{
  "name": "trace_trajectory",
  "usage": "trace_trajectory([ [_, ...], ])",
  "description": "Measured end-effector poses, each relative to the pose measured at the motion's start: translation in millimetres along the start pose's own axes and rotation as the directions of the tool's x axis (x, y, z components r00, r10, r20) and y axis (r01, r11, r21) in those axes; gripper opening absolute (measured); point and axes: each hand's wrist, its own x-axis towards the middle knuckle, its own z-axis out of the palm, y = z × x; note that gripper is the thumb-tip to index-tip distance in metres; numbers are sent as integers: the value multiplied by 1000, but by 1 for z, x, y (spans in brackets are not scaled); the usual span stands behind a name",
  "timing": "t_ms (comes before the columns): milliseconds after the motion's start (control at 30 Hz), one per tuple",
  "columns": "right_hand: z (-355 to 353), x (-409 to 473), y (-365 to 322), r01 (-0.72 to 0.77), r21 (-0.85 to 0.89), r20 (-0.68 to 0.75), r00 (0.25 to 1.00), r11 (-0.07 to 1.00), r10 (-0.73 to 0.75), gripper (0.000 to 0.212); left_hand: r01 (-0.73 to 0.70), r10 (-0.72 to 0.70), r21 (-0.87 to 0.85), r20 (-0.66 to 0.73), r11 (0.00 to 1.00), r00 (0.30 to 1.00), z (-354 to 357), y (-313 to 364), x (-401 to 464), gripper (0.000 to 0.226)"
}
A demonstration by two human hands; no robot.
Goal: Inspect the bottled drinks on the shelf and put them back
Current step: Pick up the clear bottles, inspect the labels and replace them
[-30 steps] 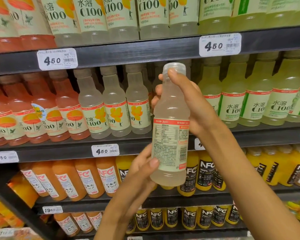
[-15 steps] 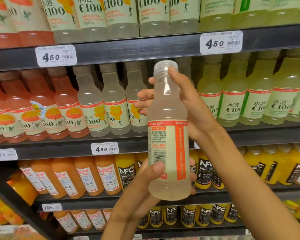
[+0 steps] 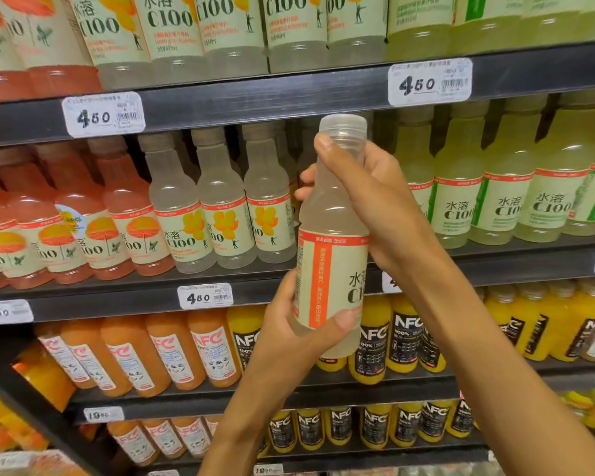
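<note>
- In the middle of the frame we hold one bottle [image 3: 330, 235] of pale drink upright in front of the shelf [image 3: 220, 101], clear of the rows behind it.
- Our left hand [image 3: 299, 324] grips the bottle's lower part, its thumb lying across the bottom of the label.
- Our right hand [image 3: 375, 207] wraps the neck and shoulder, with its thumb pressed just under the clear cap.
- The label faces us with an orange vertical stripe; part of the "C100" print shows at its right edge.
- Behind, at mid-height, stand pale bottles [image 3: 220, 207], with pink bottles [image 3: 83, 228] at the left of the frame and yellow-green bottles [image 3: 495, 187] at the right.
- White price tags [image 3: 430, 82] reading 450 sit on the shelf edges.
- Lower down, orange juice bottles [image 3: 172, 352] and yellow juice bottles [image 3: 406, 334] fill the next shelf.
</note>
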Motion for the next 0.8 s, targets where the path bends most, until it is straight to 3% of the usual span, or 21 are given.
trace_trajectory([
  [200,-4,3,1,-32,-20,59,998,999,33,24,22,-23,-106,-3,994,1000,0,1,-5,56],
  [267,-6,7,1,-61,77,114,992,995,52,18,72,-66,-162,40,984,997,0,3,-9,57],
  [400,-12,15,7,-223,312,301,945,924,127,27,186,-149,-311,137,932,979,4,3,-12,84],
  [500,-14,17,17,-303,431,352,924,850,151,25,209,-153,-362,179,908,972,9,2,-11,80],
  [633,-16,17,18,-289,423,288,941,859,175,19,204,-160,-326,157,923,975,9,-1,-12,75],
  [800,-16,15,8,-116,209,45,993,971,109,20,66,-66,1,22,998,998,6,5,-5,52],
])
